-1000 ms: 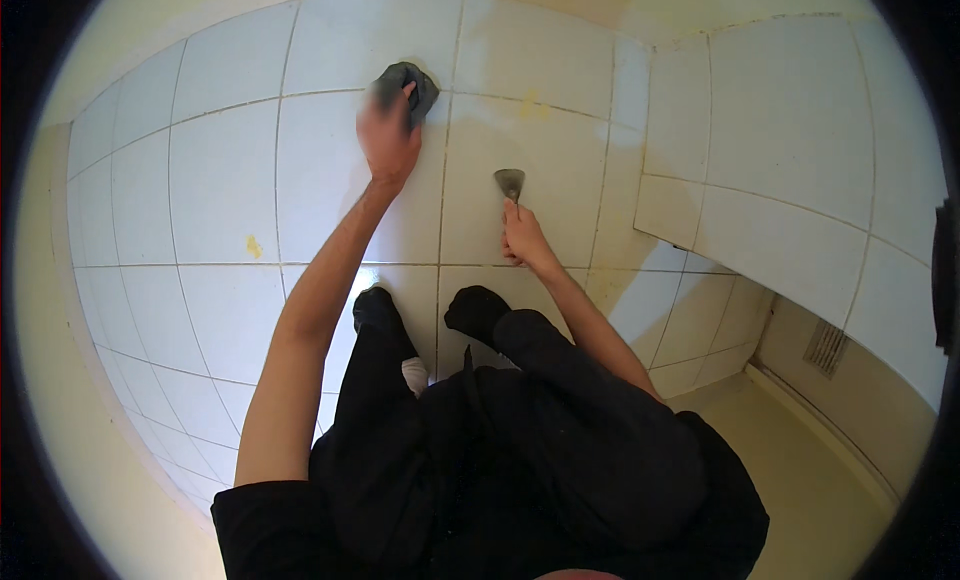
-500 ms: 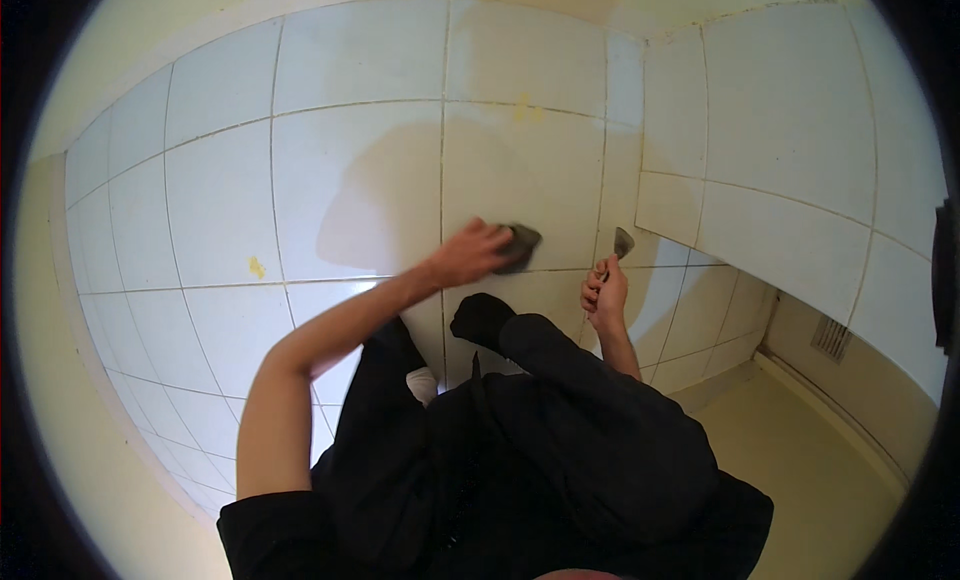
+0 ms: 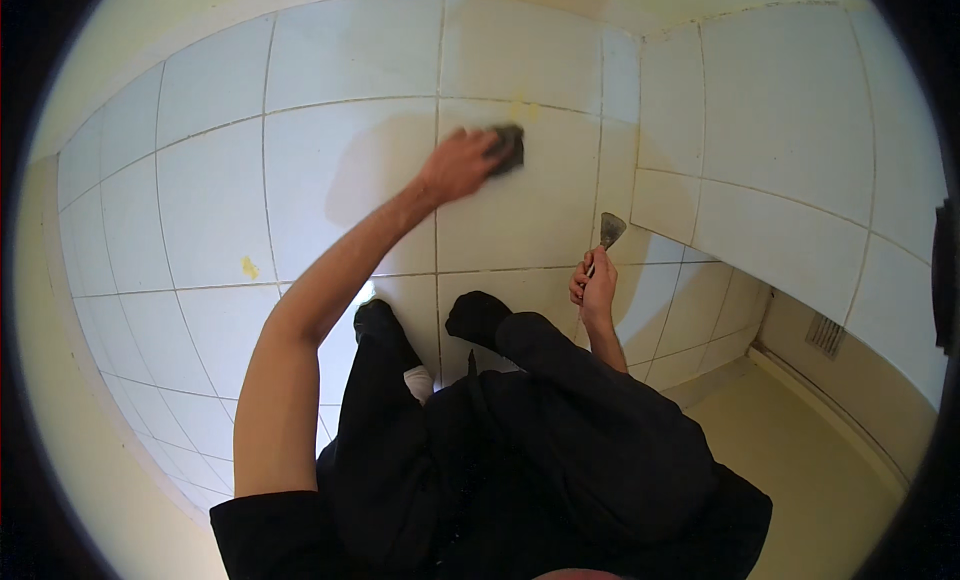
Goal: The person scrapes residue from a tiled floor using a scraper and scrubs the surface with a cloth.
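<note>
My left hand (image 3: 460, 166) is stretched out over the white tiled floor (image 3: 520, 205), its fingers closed on a dark grey cloth (image 3: 508, 150). The cloth looks bunched and lies against a tile, just below a yellow smear (image 3: 525, 111); motion blurs it a little. Lower and to the right, my right hand (image 3: 597, 288) grips a scraper (image 3: 612, 230) by its handle. The flat metal blade points away from me, above the floor near the tiled step's corner. Most of the handle is hidden in my fist.
A yellow spot (image 3: 249, 268) marks a tile on the left. On the right rises a tiled step (image 3: 780, 215), with a small vent grille (image 3: 826, 335) in the wall below it. My dark-socked foot (image 3: 478, 318) rests between my hands. A pale wall bounds the far side.
My left hand has slid the cloth away from me across the tile, toward the far yellow smear. My right hand with the scraper has shifted only slightly left and away.
</note>
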Motion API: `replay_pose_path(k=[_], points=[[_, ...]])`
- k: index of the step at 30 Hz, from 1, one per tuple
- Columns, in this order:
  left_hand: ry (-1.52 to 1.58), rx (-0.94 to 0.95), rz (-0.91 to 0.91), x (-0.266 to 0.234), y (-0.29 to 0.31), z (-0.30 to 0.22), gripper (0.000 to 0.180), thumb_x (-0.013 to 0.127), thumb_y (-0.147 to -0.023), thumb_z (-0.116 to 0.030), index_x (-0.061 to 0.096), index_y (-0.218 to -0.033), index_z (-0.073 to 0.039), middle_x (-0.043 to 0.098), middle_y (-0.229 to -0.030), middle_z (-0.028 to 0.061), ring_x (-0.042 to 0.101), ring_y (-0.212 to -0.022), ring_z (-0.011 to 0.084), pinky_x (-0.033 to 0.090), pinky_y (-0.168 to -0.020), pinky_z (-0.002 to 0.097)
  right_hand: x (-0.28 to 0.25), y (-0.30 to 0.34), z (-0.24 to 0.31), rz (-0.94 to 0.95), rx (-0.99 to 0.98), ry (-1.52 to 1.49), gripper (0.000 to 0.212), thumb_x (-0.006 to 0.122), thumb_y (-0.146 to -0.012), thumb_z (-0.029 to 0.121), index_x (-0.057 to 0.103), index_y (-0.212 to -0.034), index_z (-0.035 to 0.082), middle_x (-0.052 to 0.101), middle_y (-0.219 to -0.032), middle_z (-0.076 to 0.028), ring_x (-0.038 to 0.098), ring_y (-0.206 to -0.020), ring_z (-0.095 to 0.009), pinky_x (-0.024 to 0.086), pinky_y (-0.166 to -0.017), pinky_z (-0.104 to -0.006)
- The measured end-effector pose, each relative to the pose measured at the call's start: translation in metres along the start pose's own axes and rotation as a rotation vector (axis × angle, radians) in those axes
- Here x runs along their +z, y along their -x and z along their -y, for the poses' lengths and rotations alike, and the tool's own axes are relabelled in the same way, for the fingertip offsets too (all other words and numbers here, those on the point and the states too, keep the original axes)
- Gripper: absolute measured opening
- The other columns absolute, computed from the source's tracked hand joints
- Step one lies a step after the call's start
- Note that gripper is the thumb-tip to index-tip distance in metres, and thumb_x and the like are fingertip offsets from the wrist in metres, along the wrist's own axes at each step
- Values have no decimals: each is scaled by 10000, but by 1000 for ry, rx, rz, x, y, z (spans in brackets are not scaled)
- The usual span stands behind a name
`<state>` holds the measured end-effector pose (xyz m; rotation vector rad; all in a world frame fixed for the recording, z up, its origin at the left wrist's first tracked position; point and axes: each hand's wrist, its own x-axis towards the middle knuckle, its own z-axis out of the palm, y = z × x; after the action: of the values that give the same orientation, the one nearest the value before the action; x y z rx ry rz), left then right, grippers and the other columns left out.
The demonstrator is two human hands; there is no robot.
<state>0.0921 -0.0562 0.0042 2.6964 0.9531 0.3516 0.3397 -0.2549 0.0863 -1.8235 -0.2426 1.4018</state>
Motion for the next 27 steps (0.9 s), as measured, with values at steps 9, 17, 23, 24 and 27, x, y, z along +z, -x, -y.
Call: replay_pose_path(k=[9,17,23,24,27], points=[[189,598,85,53,45,-139,300,677,-789,-316,715,-1083,-268,551,-1030,7,559,-1000,179,435,-915,393,-3,-13,-7,24,-83,-59,366,392,-1069,444,415,-837,163,354,-561,36,336,-390,-74,198,-349,-251],[-206,53,14,38,-59,-35,431,538,-920,-201,578,-1348,-218,630,-1125,108,586,-1113,251,429,-1000,486,5,-8,-5,4,-73,-69,363,383,-1079,422,412,-836,154,347,-557,36,308,-382,-71,185,-341,-241],[-290,-164,-33,9,-30,7,470,580,-865,-181,601,-1335,-161,616,-980,75,601,-921,228,442,-830,415,2,-4,-5,-17,-26,-29,317,418,-1074,382,446,-862,148,356,-567,41,299,-395,-55,182,-352,-240],[-265,-177,-10,9,-16,2,490,599,-842,-185,605,-1331,-156,606,-958,74,598,-885,222,436,-789,401,0,-6,-8,-16,-73,32,294,438,-1070,354,463,-868,142,353,-570,43,288,-397,-52,180,-355,-239],[-157,-21,36,6,23,-25,501,630,-807,-204,626,-1305,-146,585,-931,65,592,-855,214,429,-759,388,-7,-14,-17,-23,-148,129,257,476,-1059,304,488,-868,132,356,-581,48,284,-416,-45,204,-375,-239]])
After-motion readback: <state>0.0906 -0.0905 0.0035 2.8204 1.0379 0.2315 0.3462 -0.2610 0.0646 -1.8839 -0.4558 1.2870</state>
